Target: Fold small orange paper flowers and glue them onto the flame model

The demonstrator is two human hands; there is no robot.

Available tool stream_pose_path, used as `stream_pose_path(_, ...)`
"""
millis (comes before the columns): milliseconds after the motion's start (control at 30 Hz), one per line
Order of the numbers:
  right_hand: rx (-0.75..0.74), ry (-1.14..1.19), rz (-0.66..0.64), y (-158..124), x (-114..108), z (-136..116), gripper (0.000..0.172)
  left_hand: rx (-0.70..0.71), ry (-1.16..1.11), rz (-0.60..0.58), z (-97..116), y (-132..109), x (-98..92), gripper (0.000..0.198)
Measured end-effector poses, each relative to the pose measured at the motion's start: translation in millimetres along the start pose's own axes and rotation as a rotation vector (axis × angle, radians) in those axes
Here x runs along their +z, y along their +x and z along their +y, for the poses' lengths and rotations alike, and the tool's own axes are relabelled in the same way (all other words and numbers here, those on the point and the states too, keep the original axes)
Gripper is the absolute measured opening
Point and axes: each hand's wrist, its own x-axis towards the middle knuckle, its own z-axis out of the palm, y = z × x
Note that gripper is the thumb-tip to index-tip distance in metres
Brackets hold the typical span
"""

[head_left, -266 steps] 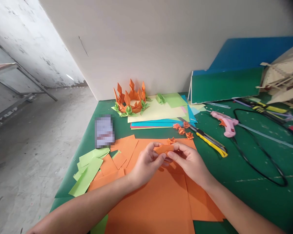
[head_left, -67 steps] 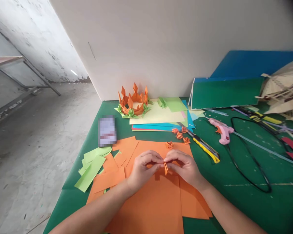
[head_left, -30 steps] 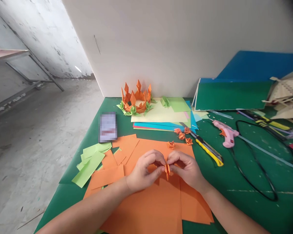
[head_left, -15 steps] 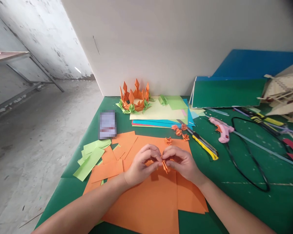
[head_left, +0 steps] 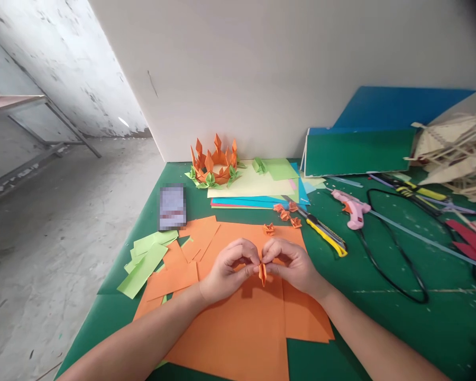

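Between my two hands is a small folded piece of orange paper [head_left: 263,275], pinched by the fingertips of both. My left hand [head_left: 234,267] grips it from the left with thumb and forefinger, while my right hand [head_left: 291,264] pinches the other side. Below them lie large orange paper sheets [head_left: 230,333]. Just beyond my hands sit several small folded orange paper flowers [head_left: 268,229]. At the back stands an orange paper crown [head_left: 216,161] with pointed tips and green folded leaves around its base.
Green paper strips [head_left: 145,264] and a phone-like blurred object [head_left: 172,207] lie at the left. Rightward are a yellow utility knife [head_left: 325,235], blade out, and a pink glue gun [head_left: 355,209] with its black cord [head_left: 384,275]. Stacked coloured paper [head_left: 246,182] lies behind.
The folded orange paper has turned more upright between my fingertips, both hands still pinching it. The whole view has shifted slightly.
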Motion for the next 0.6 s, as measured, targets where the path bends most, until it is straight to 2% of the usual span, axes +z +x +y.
stream_pose_path(100, -0.037, -0.014, 0.008, 0.6, 1.1, -1.6, 0.008, -0.065, -0.046, -0.028, 1.5, -0.9, -1.0, 0.006)
stream_pose_path(200, -0.054, -0.05, 0.017, 2.3, 1.4, -3.9, 0.008, -0.194, -0.21, -0.031, 5.1, -0.1, -1.1, 0.01)
stream_pose_path(300, -0.023, -0.06, 0.033, 3.6, 1.8, -5.1, 0.007, -0.363, -0.411, -0.011, 8.5, 2.2, -0.3, 0.017)
stream_pose_path(400, 0.027, 0.001, 0.04, 3.6, 2.3, -4.8, 0.008, -0.476, -0.5, -0.019, 9.8, 4.1, 0.3, 0.023)
stream_pose_path(500, 0.079, 0.086, 0.047, 3.3, 3.0, -4.2, 0.008, -0.47, -0.481, -0.013, 8.0, 4.4, 0.8, 0.023)
stream_pose_path(600, 0.103, 0.153, 0.047, 3.2, 4.4, -3.6, 0.008, -0.389, -0.43, 0.03, 4.2, 3.3, 0.9, 0.02)
